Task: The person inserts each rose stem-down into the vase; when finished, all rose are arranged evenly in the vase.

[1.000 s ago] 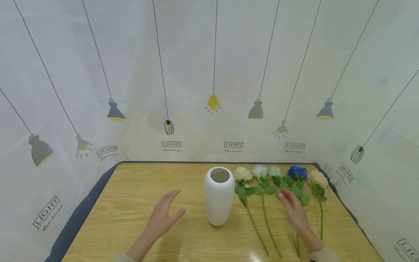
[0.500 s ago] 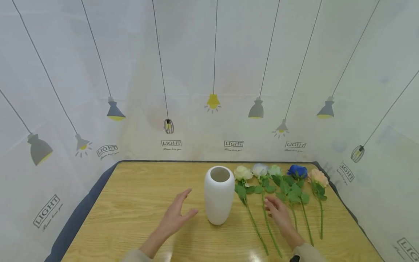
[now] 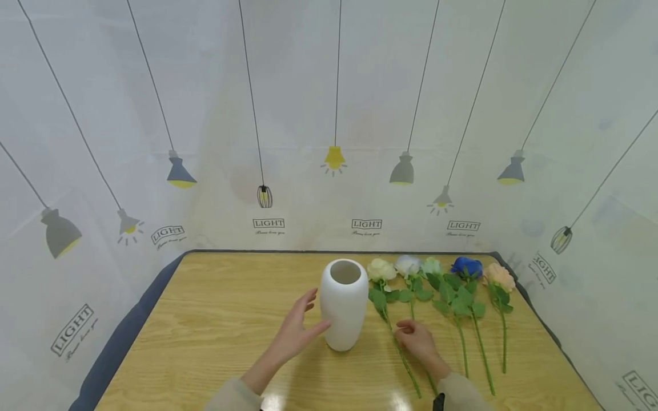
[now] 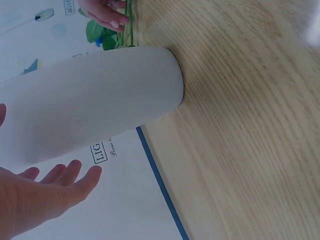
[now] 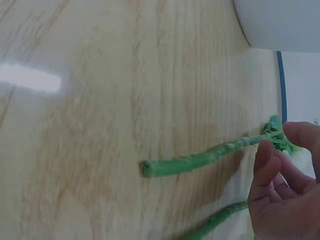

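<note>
A white vase (image 3: 343,308) stands upright on the wooden table. My left hand (image 3: 295,334) is at its left side, fingers spread and bent a little; whether the thumb touches the vase cannot be told. The left wrist view has this hand (image 4: 45,197) next to the vase (image 4: 100,95). To the vase's right lies a cream rose (image 3: 381,270), its stem (image 3: 408,368) slanting toward the front. My right hand (image 3: 417,342) is over that stem. In the right wrist view the stem (image 5: 200,159) runs between the thumb and bent fingers of this hand (image 5: 287,200), which look apart.
Right of the cream rose lie a pale lilac rose (image 3: 408,266), a pale green one (image 3: 431,267), a blue one (image 3: 466,266) and a peach one (image 3: 499,277), stems toward the front. A wall covering (image 3: 293,114) printed with lamps surrounds the table (image 3: 205,319).
My right hand has moved left from the middle stems to the cream rose's stem, its fingers more bent. My left hand has come rightward, close to the vase. The flowers and vase have stayed put.
</note>
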The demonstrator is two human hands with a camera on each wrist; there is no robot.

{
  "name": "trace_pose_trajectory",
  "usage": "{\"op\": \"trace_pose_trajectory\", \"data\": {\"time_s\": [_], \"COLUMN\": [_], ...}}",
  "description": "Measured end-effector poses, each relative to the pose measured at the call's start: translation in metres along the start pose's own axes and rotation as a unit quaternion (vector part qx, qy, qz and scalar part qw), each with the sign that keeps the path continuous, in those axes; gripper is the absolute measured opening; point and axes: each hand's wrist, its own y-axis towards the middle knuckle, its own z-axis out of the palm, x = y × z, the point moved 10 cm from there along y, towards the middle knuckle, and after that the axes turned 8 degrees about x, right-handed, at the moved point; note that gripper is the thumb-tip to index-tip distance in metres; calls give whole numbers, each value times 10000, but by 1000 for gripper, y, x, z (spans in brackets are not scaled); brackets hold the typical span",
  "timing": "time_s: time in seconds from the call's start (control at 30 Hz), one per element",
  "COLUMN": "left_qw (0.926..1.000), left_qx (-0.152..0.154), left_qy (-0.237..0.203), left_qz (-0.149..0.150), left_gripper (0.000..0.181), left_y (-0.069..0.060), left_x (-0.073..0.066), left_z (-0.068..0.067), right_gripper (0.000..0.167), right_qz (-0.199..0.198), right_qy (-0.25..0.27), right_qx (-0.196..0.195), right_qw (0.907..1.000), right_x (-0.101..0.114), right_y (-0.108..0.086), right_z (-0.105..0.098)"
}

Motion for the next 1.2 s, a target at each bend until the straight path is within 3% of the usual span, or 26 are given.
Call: {"op": "trace_pose_trajectory", "data": {"time_s": [0.2, 0.63, 0.87, 1.2], "left_qw": [9997, 9939, 9925, 9903], "left_qx": [24, 378, 412, 540], "left_qy": [-249, -885, -977, -1117], "left_qz": [-35, -535, -612, -618], "left_gripper": [75, 72, 69, 64], "left_y": [7, 12, 13, 3], "left_x": [-2, 11, 12, -22], "left_z": [5, 13, 12, 5], "right_gripper": [27, 23, 27, 33], "right_qz": [-110, -275, -343, -356], "right_qy": [-453, -1268, -751, 163], "right_qx": [14, 79, 413, 897], "right_qw": [9989, 9915, 9957, 9952], "right_x": [1, 8, 20, 32], "right_y": [1, 2, -8, -17], "right_z": [7, 11, 3, -8]}}
